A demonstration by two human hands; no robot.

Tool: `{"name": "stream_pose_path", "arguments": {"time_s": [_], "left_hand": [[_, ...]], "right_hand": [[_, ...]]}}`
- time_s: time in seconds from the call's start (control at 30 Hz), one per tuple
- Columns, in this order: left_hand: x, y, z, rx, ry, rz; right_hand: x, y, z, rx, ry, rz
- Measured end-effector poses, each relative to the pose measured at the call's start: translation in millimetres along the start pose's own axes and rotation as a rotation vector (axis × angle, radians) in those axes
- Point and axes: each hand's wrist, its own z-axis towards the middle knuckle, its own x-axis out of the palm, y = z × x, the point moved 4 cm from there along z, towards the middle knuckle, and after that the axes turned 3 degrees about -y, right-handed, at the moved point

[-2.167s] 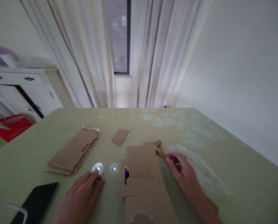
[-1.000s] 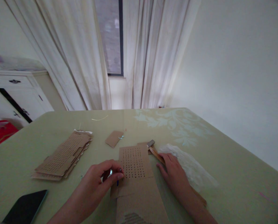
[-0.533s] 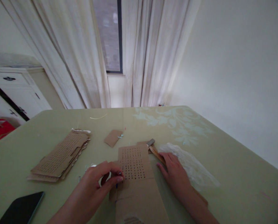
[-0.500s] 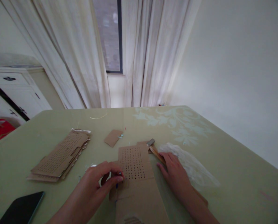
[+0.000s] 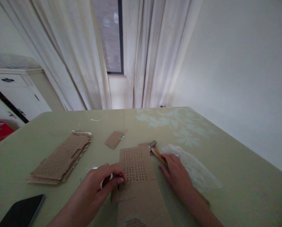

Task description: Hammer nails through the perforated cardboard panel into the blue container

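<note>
A cardboard strip with rows of punched holes in its upper part lies in front of me. At its left edge, my left hand is closed in a pinch of thumb and forefinger. Only a small dark tip shows between those fingertips; I cannot make out what it is. A bit of blue shows just below them. To the right of the strip, my right hand is closed over the wooden handle of a hammer. The hammer's metal head points away from me, and its handle end shows beyond my wrist.
Perforated cardboard pieces are stacked at the left, with a dark phone nearer me. A small cardboard piece lies beyond the strip. A clear plastic bag sits beside my right hand. The table meets a wall at right.
The pinching fingers of my left hand have shifted very slightly at the strip's edge. My right hand and the hammer stay in place.
</note>
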Motion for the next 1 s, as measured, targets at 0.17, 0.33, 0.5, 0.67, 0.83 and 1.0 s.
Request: {"name": "stream_pose_path", "arguments": {"time_s": [0.17,0.33,0.5,0.67,0.83,1.0], "left_hand": [[-0.1,-0.4,0.7,0.001,0.012,0.005],[-0.6,-2.1,1.7,0.009,0.03,-0.023],[0.7,-1.0,0.0,0.015,0.007,-0.007],[3.1,-0.1,-0.7,0.035,-0.011,0.003],[3.8,-3.4,0.3,0.096,-0.033,0.025],[5.4,-7.9,0.1,0.121,-0.036,0.046]], "right_hand": [[1.6,-1.9,0.1,-0.008,-0.003,-0.004],[2.6,-3.2,-0.4,-0.018,-0.002,-0.012],[1.6,-2.4,0.0,-0.02,0.002,-0.043],[3.0,1.7,4.3,-0.007,0.015,-0.111],[5.1,5.4,5.7,0.006,0.026,-0.137],[-19.8,11.7,3.2,0.009,-0.027,-0.034]]}}
